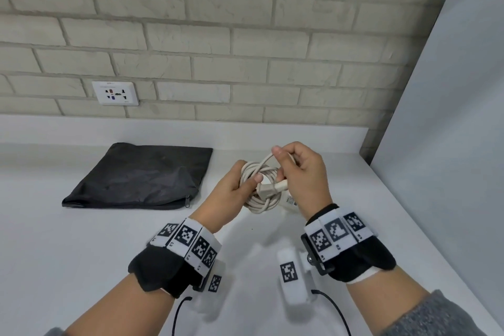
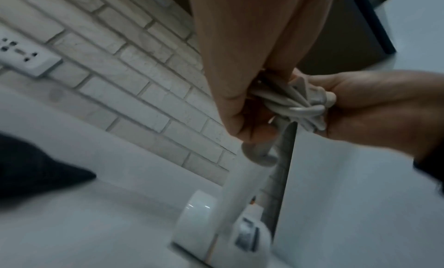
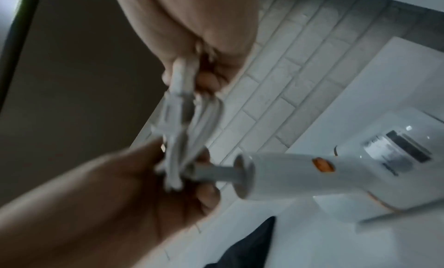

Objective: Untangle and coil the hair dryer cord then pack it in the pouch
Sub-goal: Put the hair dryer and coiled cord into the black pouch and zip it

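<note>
White counter (image 1: 81, 240) below brick wall | left hand (image 1: 231, 194) grips coil (image 1: 261, 188), right hand (image 1: 302, 172) pinches cord end | pouch (image 1: 141, 174) far left, zipped | we judge a slack wrap could unravel.

Legible text: none. The wall socket plate (image 1: 114, 93), left of centre in the head view, is carrying faint print along its top edge, too small to read. The wristbands (image 1: 188, 240) are showing black-and-white square code markers with tiny digits beneath, unreadable. A label on the hair dryer (image 3: 398, 146) is appearing blurred in both wrist views.
</note>
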The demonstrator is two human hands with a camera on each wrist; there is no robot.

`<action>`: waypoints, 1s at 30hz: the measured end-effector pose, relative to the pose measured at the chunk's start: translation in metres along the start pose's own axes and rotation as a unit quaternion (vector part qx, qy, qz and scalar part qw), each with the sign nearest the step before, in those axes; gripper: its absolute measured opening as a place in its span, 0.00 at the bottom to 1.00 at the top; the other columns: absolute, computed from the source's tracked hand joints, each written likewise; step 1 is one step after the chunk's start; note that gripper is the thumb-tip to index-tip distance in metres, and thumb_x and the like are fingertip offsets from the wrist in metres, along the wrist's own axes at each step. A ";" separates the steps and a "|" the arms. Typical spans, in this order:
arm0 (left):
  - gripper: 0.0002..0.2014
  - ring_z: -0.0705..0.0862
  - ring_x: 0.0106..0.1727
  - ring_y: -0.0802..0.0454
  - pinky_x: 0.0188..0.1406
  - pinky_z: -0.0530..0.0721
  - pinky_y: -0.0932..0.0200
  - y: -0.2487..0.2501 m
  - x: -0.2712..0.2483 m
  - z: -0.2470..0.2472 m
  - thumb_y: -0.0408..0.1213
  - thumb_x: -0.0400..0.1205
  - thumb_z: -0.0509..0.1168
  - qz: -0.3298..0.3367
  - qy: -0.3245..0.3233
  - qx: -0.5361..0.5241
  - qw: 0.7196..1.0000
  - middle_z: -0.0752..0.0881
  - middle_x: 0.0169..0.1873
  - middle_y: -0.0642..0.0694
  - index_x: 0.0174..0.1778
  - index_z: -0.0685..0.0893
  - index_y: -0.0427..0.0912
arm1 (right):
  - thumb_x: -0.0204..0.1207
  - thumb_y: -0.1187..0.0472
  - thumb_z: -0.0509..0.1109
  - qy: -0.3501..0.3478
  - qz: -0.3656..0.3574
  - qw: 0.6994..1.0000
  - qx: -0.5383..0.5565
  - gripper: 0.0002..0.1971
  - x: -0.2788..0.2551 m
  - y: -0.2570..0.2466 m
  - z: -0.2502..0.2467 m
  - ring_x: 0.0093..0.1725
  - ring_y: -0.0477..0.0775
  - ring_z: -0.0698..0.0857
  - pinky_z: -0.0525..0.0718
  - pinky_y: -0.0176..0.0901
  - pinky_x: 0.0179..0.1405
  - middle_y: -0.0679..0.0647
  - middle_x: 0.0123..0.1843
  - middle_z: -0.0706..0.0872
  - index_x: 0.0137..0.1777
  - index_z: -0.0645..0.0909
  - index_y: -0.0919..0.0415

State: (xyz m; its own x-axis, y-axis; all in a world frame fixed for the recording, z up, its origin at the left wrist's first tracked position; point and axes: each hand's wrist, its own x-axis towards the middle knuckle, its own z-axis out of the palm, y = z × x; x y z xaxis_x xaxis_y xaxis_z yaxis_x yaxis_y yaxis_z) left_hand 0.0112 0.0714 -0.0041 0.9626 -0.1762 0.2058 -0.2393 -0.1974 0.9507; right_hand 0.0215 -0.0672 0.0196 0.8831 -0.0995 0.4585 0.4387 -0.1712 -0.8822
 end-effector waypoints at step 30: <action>0.12 0.71 0.27 0.58 0.33 0.72 0.64 -0.021 0.001 -0.017 0.44 0.83 0.59 -0.063 0.049 -0.067 0.995 0.72 0.27 0.50 0.44 0.83 0.40 | 0.84 0.57 0.52 -0.148 0.096 0.984 -0.006 0.17 -0.002 0.009 -0.028 0.31 0.47 0.77 0.76 0.35 0.34 0.51 0.32 0.78 0.38 0.78 0.57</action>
State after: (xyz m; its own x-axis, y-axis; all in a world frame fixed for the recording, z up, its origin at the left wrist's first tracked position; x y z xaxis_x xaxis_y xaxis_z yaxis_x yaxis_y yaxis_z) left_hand 0.0187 0.0916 -0.0197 0.9933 -0.0625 0.0977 -0.1026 -0.0802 0.9915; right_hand 0.0193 -0.0956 0.0136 0.9603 0.1584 0.2296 0.2577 -0.1884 -0.9477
